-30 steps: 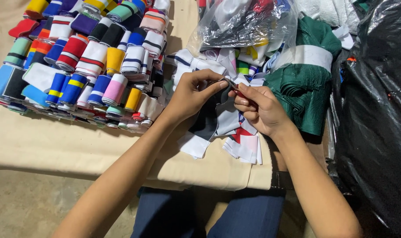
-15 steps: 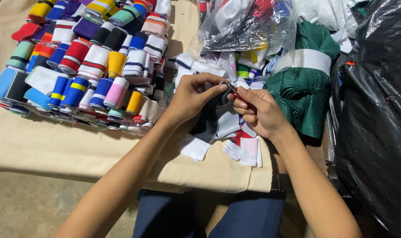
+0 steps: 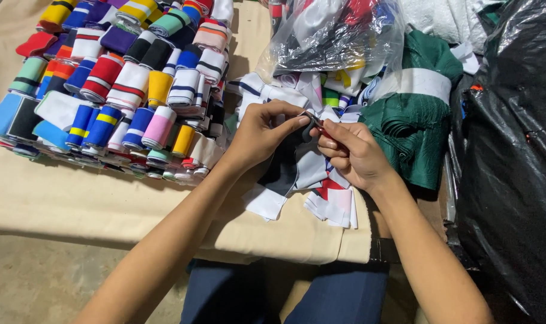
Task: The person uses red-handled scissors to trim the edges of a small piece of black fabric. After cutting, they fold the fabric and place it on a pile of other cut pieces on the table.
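Note:
My left hand [image 3: 266,133] pinches the top edge of a dark and white knit fabric strip [image 3: 291,171] that hangs down over the table edge. My right hand [image 3: 352,153] meets it at the same spot, its fingers closed on a small red-handled tool [image 3: 321,126] at the strip's end. Below both hands lies a loose pile of white, red and blue fabric strips [image 3: 332,201] on the beige table cover [image 3: 75,201].
Many folded knit strips in several colours [image 3: 117,90] are stacked at the left. A clear plastic bag of strips [image 3: 333,36] lies behind the hands. A green fabric bundle [image 3: 414,129] and a black plastic bag [image 3: 516,150] fill the right side.
Both hands stay together on the strip; the view has shifted only slightly and the fingers have barely moved.

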